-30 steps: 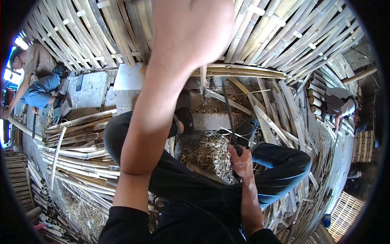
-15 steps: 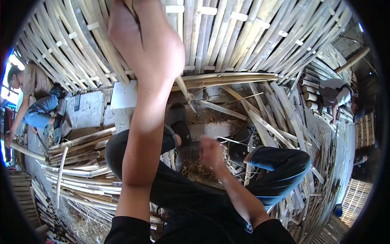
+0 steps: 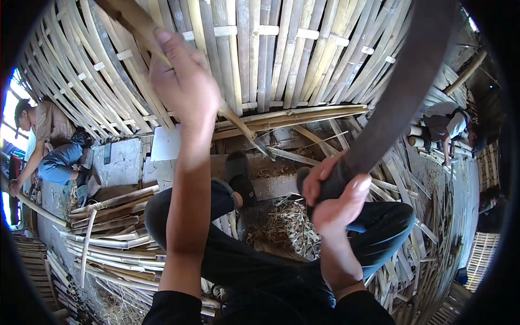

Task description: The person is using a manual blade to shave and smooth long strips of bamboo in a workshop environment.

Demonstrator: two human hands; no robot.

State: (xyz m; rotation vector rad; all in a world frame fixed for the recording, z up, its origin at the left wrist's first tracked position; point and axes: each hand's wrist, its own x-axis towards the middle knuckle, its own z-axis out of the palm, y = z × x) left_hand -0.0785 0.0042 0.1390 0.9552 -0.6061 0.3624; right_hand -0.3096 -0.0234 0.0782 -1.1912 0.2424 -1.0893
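Observation:
My left hand [image 3: 187,89] is closed around a long bamboo strip [image 3: 129,24] at upper left. The strip slants down past the hand, and its lower end sits near the floor beyond my left foot. My right hand [image 3: 338,200] grips the handle of a machete [image 3: 398,89] in front of my right knee. Its dark, broad blade points up and to the right, apart from the strip, and its tip runs out of view. Bamboo shavings [image 3: 284,225] lie between my feet.
A wall of woven bamboo slats [image 3: 292,65] rises ahead. Split bamboo [image 3: 116,241] is piled at left, with more strips [image 3: 401,254] at right. One person [image 3: 51,130] sits at far left holding a pole; another person [image 3: 447,122] bends over at far right. A phone [image 3: 107,153] lies on a board.
My right hand has come up and to the right, and the machete blade now stands raised. My left hand has dropped lower in view, bringing the strip with it.

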